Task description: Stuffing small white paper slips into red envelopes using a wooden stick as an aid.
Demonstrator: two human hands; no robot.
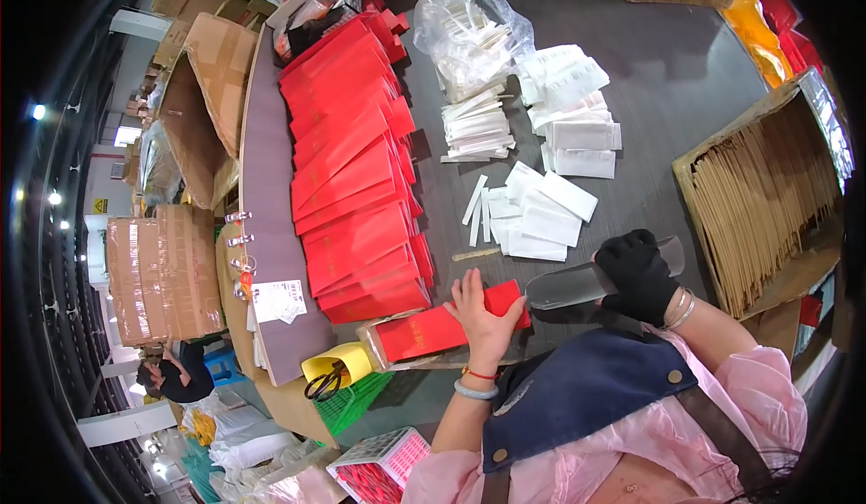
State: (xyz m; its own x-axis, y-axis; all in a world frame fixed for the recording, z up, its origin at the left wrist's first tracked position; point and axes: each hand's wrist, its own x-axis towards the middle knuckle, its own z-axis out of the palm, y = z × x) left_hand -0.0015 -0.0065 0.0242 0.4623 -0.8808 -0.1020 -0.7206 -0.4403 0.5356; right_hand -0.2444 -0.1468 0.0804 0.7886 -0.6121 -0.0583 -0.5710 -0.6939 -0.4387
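Observation:
A red printed packet (pixel 419 333) lies at the table's near edge, with clear plastic showing around its left end. My bare left hand (pixel 484 319) rests over its right part, fingers spread. In a black glove, my right hand (pixel 636 274) is closed around a long clear plastic sleeve (pixel 564 288). The left end of that sleeve comes close to the packet's right end and my left thumb. Small white paper slips (pixel 546 215) lie loose just beyond the hands. Further left, red packets (pixel 356 188) overlap in a long row.
A yellow holder (pixel 343 366) with black-handled scissors stands at the near left corner. On the right sits a carton (pixel 699 197) packed with brown upright sheets. A clear bag (pixel 474 30) and more white slips (pixel 582 134) lie farther back. Another person (pixel 180 373) is at far left.

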